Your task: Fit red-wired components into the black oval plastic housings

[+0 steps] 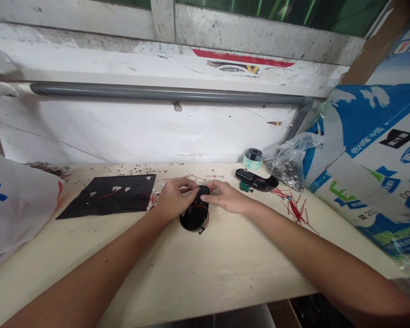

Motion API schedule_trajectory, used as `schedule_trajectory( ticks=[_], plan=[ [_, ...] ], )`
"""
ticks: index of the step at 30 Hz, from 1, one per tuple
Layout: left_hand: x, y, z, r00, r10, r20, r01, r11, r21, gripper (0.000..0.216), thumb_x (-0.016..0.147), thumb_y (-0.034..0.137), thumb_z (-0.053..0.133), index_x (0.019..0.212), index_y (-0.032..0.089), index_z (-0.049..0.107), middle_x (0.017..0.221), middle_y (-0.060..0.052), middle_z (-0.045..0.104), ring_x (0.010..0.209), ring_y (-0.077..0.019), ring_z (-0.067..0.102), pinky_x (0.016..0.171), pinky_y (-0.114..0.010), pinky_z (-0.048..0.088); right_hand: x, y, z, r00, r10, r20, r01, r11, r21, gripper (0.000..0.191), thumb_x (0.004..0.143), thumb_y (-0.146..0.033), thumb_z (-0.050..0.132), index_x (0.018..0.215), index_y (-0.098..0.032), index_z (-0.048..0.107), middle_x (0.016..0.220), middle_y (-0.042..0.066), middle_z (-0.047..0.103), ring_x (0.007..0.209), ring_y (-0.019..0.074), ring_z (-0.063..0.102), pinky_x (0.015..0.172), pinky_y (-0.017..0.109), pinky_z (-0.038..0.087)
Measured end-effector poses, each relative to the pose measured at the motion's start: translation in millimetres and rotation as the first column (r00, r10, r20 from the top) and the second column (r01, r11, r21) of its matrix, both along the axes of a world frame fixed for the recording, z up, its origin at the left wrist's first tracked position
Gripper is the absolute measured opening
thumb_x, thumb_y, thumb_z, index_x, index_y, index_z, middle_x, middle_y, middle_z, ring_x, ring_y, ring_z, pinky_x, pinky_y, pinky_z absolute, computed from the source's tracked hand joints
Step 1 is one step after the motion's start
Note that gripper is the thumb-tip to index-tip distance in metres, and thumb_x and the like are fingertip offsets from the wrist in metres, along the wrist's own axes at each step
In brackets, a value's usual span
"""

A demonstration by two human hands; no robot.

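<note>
Two hands meet on a black plastic housing trailing red wire: the left hand curls over its top, the right hand presses outstretched fingers against it.

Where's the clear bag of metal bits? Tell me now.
In the head view, the clear plastic bag of small metal parts lies at the back right of the bench, beside the tape roll on its left and against the blue-and-white printed carton.
</note>
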State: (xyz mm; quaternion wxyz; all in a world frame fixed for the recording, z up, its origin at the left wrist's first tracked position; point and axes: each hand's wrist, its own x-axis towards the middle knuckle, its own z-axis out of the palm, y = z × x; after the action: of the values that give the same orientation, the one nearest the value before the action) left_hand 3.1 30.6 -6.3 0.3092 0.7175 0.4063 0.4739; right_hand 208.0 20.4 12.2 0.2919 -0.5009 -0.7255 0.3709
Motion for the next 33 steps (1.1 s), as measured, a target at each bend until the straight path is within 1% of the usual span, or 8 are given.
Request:
schedule_trajectory(
  ticks=[3, 6, 10, 15, 18, 22, 28, 33],
  plan=[
    [-1, 1, -1.0, 1.0, 0.0, 0.013, -0.001, 1.0, 0.022, 0.013, 0.079, 0.027, 0.069, 0.085, 0.016, 0.073, 0.09, -0.007, 0.076, 0.089, -0.021, 0.072, 0.094, -0.039, 0.059, -1, 3, -5.9, 0.976, -0.015, -0.216, -0.009, 0.994, -0.107, 0.039, 0.075, -0.043, 0.08, 0.1, -0.021, 0.059, 0.1, 0.006, 0.07, 0.095, 0.0229, 0.065, 0.091, 0.04, 0.048],
    [0, 0, 0.1, 1.0, 0.024, 0.02, -0.025, 0.999, 0.047, 0.014, 0.08, 0.029, 0.07, 0.086, 0.016, 0.073, 0.092, -0.008, 0.077, 0.09, -0.0217, 0.073, 0.093, -0.038, 0.058, -2, 5, -8.3, 0.919, -0.038, -0.392, -0.028, 0.986, -0.162, 0.045, 0.07, -0.04, 0.084, 0.099, -0.023, 0.054, 0.097, 0.004, 0.071, 0.093, 0.022, 0.067, 0.091, 0.04, 0.049],
    [2, -3, 3.8, 0.993, 0.102, 0.05, -0.107, 0.989, 0.098, 0.015, 0.082, 0.03, 0.07, 0.087, 0.016, 0.073, 0.093, -0.009, 0.077, 0.091, -0.0224, 0.072, 0.092, -0.039, 0.058, -4, 6, -6.2, 0.857, -0.06, -0.512, -0.026, 0.987, -0.16, 0.045, 0.071, -0.037, 0.083, 0.105, -0.023, 0.056, 0.092, 0.003, 0.072, 0.09, 0.021, 0.068, 0.092, 0.041, 0.049],
    [4, -5, 7.0, 0.98, 0.163, 0.114, -0.176, 0.977, 0.12, 0.016, 0.082, 0.032, 0.072, 0.088, 0.016, 0.074, 0.092, -0.008, 0.077, 0.089, -0.022, 0.072, 0.09, -0.039, 0.058, -5, 9, -6.9, 0.764, -0.14, -0.629, 0.06, 0.987, -0.148, 0.045, 0.071, -0.038, 0.082, 0.105, -0.023, 0.057, 0.088, 0.002, 0.07, 0.079, 0.0203, 0.068, 0.076, 0.038, 0.053],
    [4, -6, 7.6, 0.983, 0.165, 0.079, -0.176, 0.973, 0.148, 0.017, 0.083, 0.031, 0.071, 0.091, 0.016, 0.074, 0.094, -0.008, 0.077, 0.09, -0.0214, 0.072, 0.09, -0.037, 0.058, -6, 12, -10.8, 0.718, -0.177, -0.673, 0.092, 0.983, -0.16, 0.047, 0.068, -0.037, 0.084, 0.104, -0.022, 0.059, 0.088, 0.003, 0.071, 0.077, 0.0195, 0.068, 0.073, 0.036, 0.054],
    [4, -8, 7.7, 0.993, 0.111, 0.045, -0.118, 0.971, 0.207, 0.018, 0.085, 0.028, 0.07, 0.097, 0.015, 0.074, 0.099, -0.009, 0.077, 0.092, -0.0213, 0.072, 0.09, -0.037, 0.058, -7, 13, -13.4, 0.69, -0.19, -0.698, 0.098, 0.981, -0.17, 0.046, 0.065, -0.036, 0.086, 0.101, -0.021, 0.061, 0.084, 0.002, 0.07, 0.074, 0.0185, 0.067, 0.069, 0.034, 0.055],
    [3, -8, 8.5, 0.999, 0.034, 0.003, -0.033, 0.934, 0.356, 0.017, 0.091, 0.024, 0.062, 0.099, 0.015, 0.074, 0.102, -0.011, 0.076, 0.099, -0.0224, 0.07, 0.091, -0.037, 0.055, -8, 10, -11.3, 0.67, -0.257, -0.697, 0.119, 0.963, -0.241, 0.047, 0.066, -0.036, 0.084, 0.105, -0.023, 0.061, 0.091, 0.003, 0.068, 0.082, 0.0242, 0.068, 0.058, 0.038, 0.06],
    [5, -8, 10.1, 1.0, 0.003, 0.012, -0.007, 0.941, 0.337, 0.018, 0.093, 0.027, 0.062, 0.098, 0.015, 0.074, 0.103, -0.011, 0.076, 0.1, -0.0224, 0.07, 0.093, -0.037, 0.054, -9, 8, -10.7, 0.68, -0.264, -0.684, 0.108, 0.959, -0.263, 0.043, 0.069, -0.033, 0.082, 0.105, -0.023, 0.061, 0.091, 0.004, 0.067, 0.078, 0.0238, 0.068, 0.052, 0.038, 0.061]
  ],
)
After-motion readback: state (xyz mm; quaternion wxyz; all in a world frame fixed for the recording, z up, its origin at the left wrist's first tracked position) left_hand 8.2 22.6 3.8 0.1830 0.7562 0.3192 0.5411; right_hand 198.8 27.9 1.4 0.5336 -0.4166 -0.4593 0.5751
